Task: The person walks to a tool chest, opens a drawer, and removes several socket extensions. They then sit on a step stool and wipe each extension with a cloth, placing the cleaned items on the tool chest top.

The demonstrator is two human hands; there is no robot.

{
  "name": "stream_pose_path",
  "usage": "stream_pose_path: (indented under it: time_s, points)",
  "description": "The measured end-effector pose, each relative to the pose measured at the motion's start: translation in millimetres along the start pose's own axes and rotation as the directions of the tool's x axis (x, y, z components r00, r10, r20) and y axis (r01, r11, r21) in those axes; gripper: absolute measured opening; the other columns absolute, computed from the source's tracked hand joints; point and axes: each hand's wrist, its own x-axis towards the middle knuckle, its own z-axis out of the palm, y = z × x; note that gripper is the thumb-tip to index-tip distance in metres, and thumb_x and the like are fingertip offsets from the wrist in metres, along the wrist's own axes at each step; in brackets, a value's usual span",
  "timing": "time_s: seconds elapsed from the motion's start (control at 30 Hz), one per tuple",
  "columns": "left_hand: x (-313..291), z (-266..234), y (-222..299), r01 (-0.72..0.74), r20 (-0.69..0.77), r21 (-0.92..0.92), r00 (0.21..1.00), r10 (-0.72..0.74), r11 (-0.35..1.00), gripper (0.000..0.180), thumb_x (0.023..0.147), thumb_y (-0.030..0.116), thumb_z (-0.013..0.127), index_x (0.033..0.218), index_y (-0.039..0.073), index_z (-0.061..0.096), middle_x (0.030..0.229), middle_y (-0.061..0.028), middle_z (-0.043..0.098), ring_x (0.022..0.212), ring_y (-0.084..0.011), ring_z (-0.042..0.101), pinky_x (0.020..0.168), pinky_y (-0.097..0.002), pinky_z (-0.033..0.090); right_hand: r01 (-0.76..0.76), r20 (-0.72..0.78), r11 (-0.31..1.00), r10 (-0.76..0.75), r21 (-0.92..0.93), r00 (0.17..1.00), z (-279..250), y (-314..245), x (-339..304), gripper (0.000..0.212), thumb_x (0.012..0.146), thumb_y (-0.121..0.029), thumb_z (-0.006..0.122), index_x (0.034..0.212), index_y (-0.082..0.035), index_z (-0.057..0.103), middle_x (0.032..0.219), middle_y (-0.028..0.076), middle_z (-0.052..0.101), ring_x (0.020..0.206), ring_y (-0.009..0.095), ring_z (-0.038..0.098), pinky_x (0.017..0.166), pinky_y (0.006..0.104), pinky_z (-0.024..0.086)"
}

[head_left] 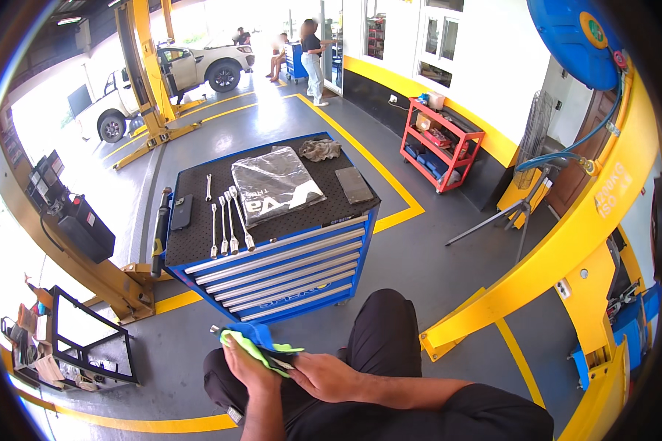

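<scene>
Above my lap, my left hand (248, 367) is closed round a lime-green and blue cloth (256, 334). A short metal end (215, 330) sticks out of the cloth's left side; the rest of that tool is wrapped and hidden. My right hand (324, 376) pinches the cloth's right end, near a dark part I cannot make out. Just ahead stands a blue tool chest (287, 283) with silver drawer fronts. On its black top lie several wrenches (233, 220), a plastic-wrapped dark packet (276, 184), a phone (182, 212), a flat dark device (354, 185) and a crumpled grey rag (321, 150).
A torch-like black and yellow tool (159, 231) hangs at the chest's left side. Yellow lift posts (559, 250) rise at right and left. Further off are a red cart (443, 143), a fan stand (522, 202), a white pickup (191, 70) and people (312, 59). A black frame stand (92, 338) is at left.
</scene>
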Motion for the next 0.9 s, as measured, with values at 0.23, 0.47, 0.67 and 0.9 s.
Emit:
stream_pose_path:
  time_s: [0.23,0.47,0.67,0.9]
  points:
    - [33.1,-12.2,15.3,-0.034,0.395,-0.275,0.907,0.145,0.961,0.039,0.104,0.037,0.038,0.082,0.009,0.053,0.068,-0.0055,0.051,0.061,-0.0143,0.046,0.056,-0.0281,0.033,-0.431,0.426,0.474,0.123,0.768,0.896,2.1,5.2,-4.5,0.035,0.107,-0.034,0.045,0.082,-0.009,0.046,0.069,0.002,0.046,0.055,0.016,0.047,0.055,0.0313,0.039]
    - [8.9,11.6,48.3,0.369,0.554,-0.406,0.827,-0.096,0.836,0.053,0.099,0.04,0.048,0.133,0.0,0.048,0.129,-0.0205,0.058,0.108,-0.0413,0.064,0.083,-0.0534,0.059,-0.553,0.569,-0.296,-0.037,0.779,0.822,-7.2,-3.2,-4.2,0.041,0.106,-0.041,0.044,0.074,-0.014,0.039,0.067,-0.003,0.031,0.053,0.008,0.031,0.052,0.0226,0.027]
    - [25.3,-7.5,38.6,0.314,0.548,-0.382,0.834,-0.06,0.869,0.039,0.105,0.037,0.038,0.102,0.002,0.055,0.054,-0.0059,0.043,0.043,-0.0177,0.04,0.044,-0.0337,0.038,-0.571,0.587,-0.219,0.009,0.791,0.81,4.3,-10.0,-0.4,0.043,0.107,-0.042,0.041,0.074,-0.014,0.04,0.069,-0.004,0.033,0.054,0.008,0.032,0.054,0.023,0.029]
    - [42.6,-3.3,39.1,0.083,0.215,-0.271,0.976,-0.024,0.959,0.041,0.105,0.038,0.032,0.102,0.003,0.052,0.062,-0.0089,0.048,0.043,-0.0192,0.043,0.043,-0.0326,0.04,-0.125,0.124,0.974,0.103,0.187,0.987,-0.6,-16.2,7.4,0.033,0.104,-0.027,0.05,0.079,-0.006,0.046,0.068,0.012,0.05,0.058,0.031,0.051,0.055,0.0381,0.042]
